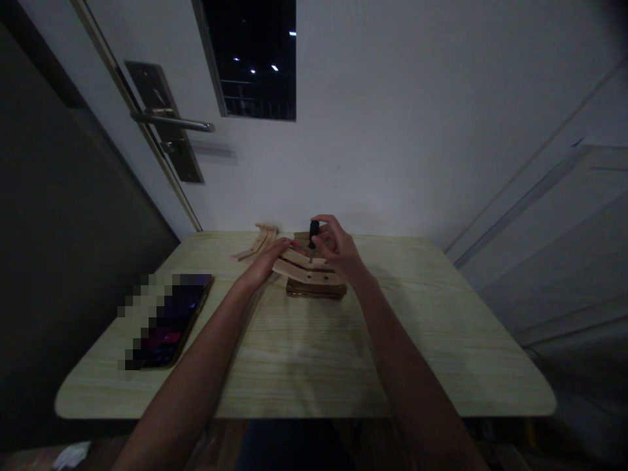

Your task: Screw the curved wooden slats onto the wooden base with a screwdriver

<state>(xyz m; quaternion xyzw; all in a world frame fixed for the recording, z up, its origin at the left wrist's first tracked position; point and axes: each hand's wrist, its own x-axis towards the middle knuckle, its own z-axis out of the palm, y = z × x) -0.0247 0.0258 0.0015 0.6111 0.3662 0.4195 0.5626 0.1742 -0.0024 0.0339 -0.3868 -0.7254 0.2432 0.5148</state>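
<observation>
My right hand [338,247] grips the black handle of a screwdriver [314,230], held upright. Its tip meets a pale, angled wooden piece with dark holes [308,273]. At the left end of that piece, my left hand [269,263] is closed on it, with a small bit of red showing beside the fingers. Beneath the wood lies a dark brown folded bundle or block [316,290], whose kind I cannot make out. A second pale angled wooden piece [260,241] rests on the table behind my left hand.
A phone or tablet [179,320], partly pixelated, lies at the left of the light wood-grain table [417,366]. Behind the table stands a white door [383,131] with a metal lever handle [171,122] and a dark window [255,59].
</observation>
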